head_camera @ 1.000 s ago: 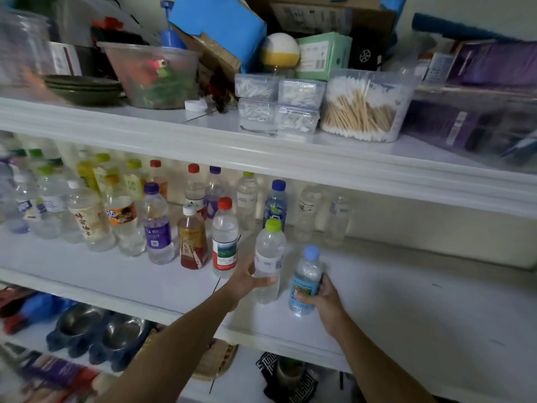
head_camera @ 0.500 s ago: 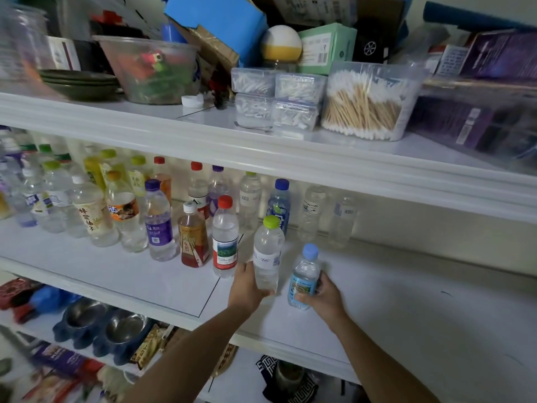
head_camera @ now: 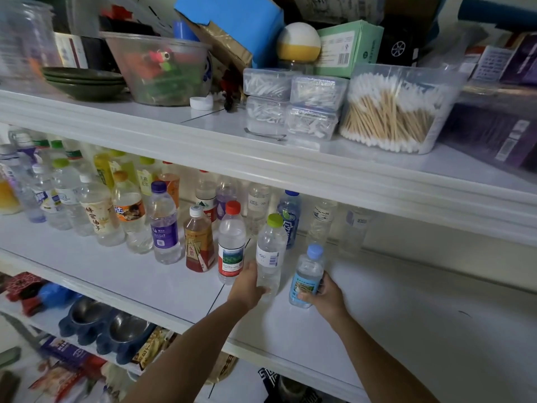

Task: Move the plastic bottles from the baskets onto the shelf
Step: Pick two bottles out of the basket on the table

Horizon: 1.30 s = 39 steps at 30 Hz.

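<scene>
The clear bottle point(head_camera: 270, 251) in my left hand point(head_camera: 247, 289) has a lime-green cap and a white label. The small bottle point(head_camera: 308, 274) in my right hand point(head_camera: 328, 295) has a pale blue cap and a blue label. A red-capped bottle point(head_camera: 231, 242) wears a red, green and white label. The shelf point(head_camera: 406, 301) is white.

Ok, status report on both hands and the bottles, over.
Left hand grips green-capped bottle, right hand grips small blue-capped bottle, both upright on middle shelf. Red-capped bottle close beside the green-capped one; shelf bare to the right.
</scene>
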Tool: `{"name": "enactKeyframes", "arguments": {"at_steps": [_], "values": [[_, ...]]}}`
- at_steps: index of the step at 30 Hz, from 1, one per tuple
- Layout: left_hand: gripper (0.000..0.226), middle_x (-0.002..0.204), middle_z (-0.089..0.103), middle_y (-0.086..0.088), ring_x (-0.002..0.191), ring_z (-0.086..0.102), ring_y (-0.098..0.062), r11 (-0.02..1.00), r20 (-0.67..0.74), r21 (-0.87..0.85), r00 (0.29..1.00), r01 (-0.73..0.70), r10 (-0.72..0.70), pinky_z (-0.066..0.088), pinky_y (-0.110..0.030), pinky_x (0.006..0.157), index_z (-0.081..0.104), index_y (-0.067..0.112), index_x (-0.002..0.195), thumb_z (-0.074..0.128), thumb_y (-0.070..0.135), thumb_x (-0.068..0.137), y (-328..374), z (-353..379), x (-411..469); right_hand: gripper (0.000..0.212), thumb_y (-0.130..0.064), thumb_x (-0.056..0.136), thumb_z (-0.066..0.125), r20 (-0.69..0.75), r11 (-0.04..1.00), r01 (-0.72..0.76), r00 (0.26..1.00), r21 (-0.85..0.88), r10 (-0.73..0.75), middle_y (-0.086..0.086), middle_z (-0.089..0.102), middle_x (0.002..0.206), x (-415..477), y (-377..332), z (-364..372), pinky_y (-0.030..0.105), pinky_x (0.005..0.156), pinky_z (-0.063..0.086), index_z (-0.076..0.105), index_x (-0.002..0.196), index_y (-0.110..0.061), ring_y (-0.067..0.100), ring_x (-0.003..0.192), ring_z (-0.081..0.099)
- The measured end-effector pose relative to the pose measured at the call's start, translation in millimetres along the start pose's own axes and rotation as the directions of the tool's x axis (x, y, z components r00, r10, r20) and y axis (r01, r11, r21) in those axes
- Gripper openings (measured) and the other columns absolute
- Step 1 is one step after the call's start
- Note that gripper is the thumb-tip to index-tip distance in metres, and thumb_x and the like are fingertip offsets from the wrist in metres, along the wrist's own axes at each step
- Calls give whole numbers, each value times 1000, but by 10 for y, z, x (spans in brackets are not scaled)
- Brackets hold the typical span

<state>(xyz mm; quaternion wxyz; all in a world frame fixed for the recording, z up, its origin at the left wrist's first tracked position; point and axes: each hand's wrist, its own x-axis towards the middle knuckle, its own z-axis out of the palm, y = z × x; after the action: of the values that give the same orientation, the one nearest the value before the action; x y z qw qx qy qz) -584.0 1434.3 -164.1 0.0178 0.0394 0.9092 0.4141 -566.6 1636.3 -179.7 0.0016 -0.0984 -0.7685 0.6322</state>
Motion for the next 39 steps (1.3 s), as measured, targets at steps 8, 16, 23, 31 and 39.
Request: {"name": "enactKeyframes", "arguments": {"at_steps": [8,16,23,31,39], "values": [[69,145,47,-8,132,46,-29,994,40,-105,999,-21,25,38,-38,109,41,12,142,74,5,81,40,-29,94,59,11,70,77,33,1000,-18,999,-4,18,18,63,122,59,26,-11,53,100,48,55,121,-8,33,114,61],[73,140,50,-8,127,47,-26,977,105,-212,995,25,-3,40,-33,102,41,13,140,73,-4,78,71,-52,37,59,9,68,80,48,998,-50,998,-34,51,16,64,121,96,30,-34,53,99,48,55,117,-11,33,113,61],[76,124,55,-5,114,53,-23,970,187,-242,982,38,8,48,-36,100,41,13,137,79,-1,72,148,-84,-55,72,3,61,86,78,996,-54,995,-69,59,5,65,116,-8,11,7,40,91,54,53,121,-17,23,105,64],[82,148,41,-7,136,40,-25,996,226,-77,971,-55,71,34,-28,106,29,13,147,77,24,81,123,-311,-214,95,-30,59,90,-36,905,150,983,-399,-179,9,50,135,-311,-245,8,50,102,42,38,136,-11,27,125,50],[91,155,33,-2,140,35,-23,895,169,376,968,-239,188,36,-41,111,21,23,152,65,58,81,-121,-862,-587,131,-58,68,77,-163,741,101,948,-664,-275,8,-11,162,-709,-483,213,40,119,-4,-11,153,-11,20,149,-10]]}}
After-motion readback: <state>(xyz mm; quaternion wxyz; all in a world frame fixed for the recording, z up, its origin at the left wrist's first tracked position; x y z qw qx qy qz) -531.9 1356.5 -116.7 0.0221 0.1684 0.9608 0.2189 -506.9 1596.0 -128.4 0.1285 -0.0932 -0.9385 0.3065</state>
